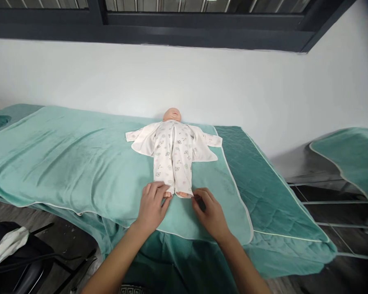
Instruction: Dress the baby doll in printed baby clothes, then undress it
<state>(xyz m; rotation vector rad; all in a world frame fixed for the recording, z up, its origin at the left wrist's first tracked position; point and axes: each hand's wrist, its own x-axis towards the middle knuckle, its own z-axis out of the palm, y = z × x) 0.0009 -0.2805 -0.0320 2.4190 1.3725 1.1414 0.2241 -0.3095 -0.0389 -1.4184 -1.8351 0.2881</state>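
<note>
A baby doll [172, 114] lies on its back, its head toward the wall. White printed baby trousers [181, 163] cover its front down to the feet, which peek out at the cuffs. A white printed baby jacket [204, 148] is spread open to both sides, sleeves outstretched. At the cuff on the left, my left hand [151, 206] is closed with thumb and fingers around the hem. My right hand [211, 212] pinches the outer corner of the other cuff between thumb and fingertips.
A light green blanket [64, 151] covers the bed over a darker quilted cover [248, 163]. Behind stands a white wall [141, 77] under a dark window frame [202, 32]. A black chair [21, 269] holding a white cloth [10, 247] is at lower left; a metal rack [340, 224] stands right.
</note>
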